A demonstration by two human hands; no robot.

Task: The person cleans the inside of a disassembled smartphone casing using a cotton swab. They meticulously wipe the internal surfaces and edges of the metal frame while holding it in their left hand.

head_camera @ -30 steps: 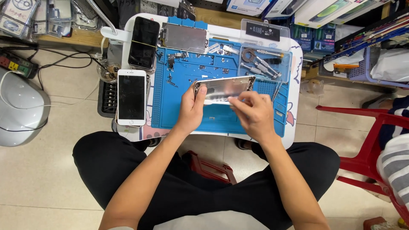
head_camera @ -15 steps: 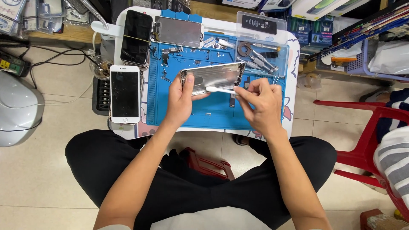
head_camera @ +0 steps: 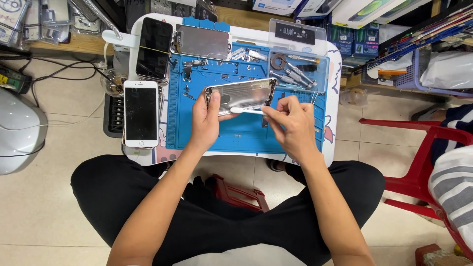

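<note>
taking the blue work mat [head_camera: 236, 133] as the landmark and moving left to right: far left of it on the floor sits one pale rounded appliance [head_camera: 17, 130], with black cables running beside it. just off the mat's left edge lie two phones, one white-framed phone [head_camera: 141, 113] face up and one black phone [head_camera: 154, 49] above it, banded with a yellow line. at the mat's top left rests one silver metal plate [head_camera: 203, 42], with a few small loose parts scattered below it on the mat. over the mat's middle, the left hand [head_camera: 207, 120] is curled around the left end of one empty silver phone housing [head_camera: 241, 94], thumb on top, lifting it tilted off the mat. the right hand [head_camera: 290, 125] pinches one white spudger [head_camera: 246, 111] between thumb and fingers, its tip touching the housing's lower edge. at the mat's top right sits one clear plastic tray [head_camera: 300, 54] holding several screwdrivers. right of the mat stands one red plastic chair [head_camera: 419, 148], with another person's striped sleeve [head_camera: 453, 187] over it
</note>
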